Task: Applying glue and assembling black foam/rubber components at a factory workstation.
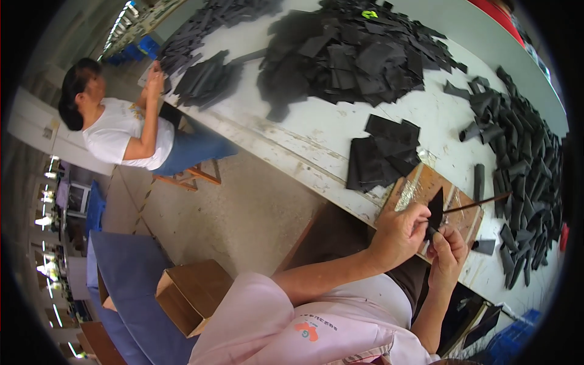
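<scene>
My left hand (398, 237) pinches a small black fabric piece (436, 207) whose pointed end stands up above the fingers. Close beside it, my right hand (448, 250) is closed on the lower end of the same piece, thumb and fingertips pressed together. Both hands are over a worn wooden board (406, 193) at the table's near edge. A thin brown stick (477, 204) slants out to the right from behind the fabric; whether it is held or rests on something, I cannot tell. Flat black fabric pieces (383, 152) lie stacked just beyond the board.
A large heap of flat black pieces (365, 58) covers the far part of the white table (316, 131). Rolled black tubes (517, 164) pile up along the right. Another person (131, 131) sits at the table's left side. An open cardboard box (193, 295) stands at lower left.
</scene>
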Demonstrator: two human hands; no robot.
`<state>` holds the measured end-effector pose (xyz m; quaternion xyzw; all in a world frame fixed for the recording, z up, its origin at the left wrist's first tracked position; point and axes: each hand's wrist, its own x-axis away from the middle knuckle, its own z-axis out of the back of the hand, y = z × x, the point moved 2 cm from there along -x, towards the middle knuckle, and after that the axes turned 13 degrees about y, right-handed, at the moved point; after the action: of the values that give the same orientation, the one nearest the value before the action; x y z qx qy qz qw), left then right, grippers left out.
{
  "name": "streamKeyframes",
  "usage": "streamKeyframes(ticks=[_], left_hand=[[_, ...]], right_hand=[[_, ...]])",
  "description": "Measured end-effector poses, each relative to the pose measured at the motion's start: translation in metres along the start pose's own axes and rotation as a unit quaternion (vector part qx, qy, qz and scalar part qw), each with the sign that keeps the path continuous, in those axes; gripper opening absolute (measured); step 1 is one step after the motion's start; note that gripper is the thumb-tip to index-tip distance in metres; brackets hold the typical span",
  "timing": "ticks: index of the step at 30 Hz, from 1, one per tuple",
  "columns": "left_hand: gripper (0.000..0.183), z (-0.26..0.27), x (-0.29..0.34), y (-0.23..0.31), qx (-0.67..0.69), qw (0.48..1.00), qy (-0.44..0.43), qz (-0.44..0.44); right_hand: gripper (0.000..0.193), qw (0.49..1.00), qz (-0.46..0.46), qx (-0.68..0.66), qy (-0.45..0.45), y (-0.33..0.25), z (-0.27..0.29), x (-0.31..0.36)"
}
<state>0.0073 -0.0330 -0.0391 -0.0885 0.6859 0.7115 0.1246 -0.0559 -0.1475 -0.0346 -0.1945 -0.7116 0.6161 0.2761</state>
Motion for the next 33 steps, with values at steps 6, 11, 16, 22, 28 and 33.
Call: streamKeyframes(ticks=[6, 11, 16, 22, 28, 33], left_hand=[[0.011, 0.010, -0.005, -0.002, 0.051, 0.974, -0.093, 0.198], [0.003, 0.008, -0.006, -0.013, 0.023, 0.971, -0.084, 0.223], [0.004, 0.003, -0.007, -0.004, 0.063, 0.960, -0.083, 0.261], [0.010, 0.006, -0.006, -0.012, 0.042, 0.964, -0.132, 0.226], [0.016, 0.003, -0.006, -0.006, -0.071, 0.988, -0.120, 0.060], [0.016, 0.005, -0.005, -0.007, -0.158, 0.976, -0.141, -0.053]], right_hand=[[0.005, 0.938, 0.261, 0.228, 0.016, -0.017, -0.021, -0.002], [0.005, 0.934, 0.260, 0.245, 0.013, -0.016, -0.018, 0.000], [0.008, 0.935, 0.262, 0.240, -0.005, -0.011, -0.012, 0.002], [0.008, 0.942, 0.237, 0.236, -0.009, -0.010, -0.010, 0.001], [0.009, 0.940, 0.215, 0.260, -0.049, -0.010, -0.010, 0.000], [0.011, 0.930, 0.237, 0.276, -0.045, -0.006, -0.008, 0.000]])
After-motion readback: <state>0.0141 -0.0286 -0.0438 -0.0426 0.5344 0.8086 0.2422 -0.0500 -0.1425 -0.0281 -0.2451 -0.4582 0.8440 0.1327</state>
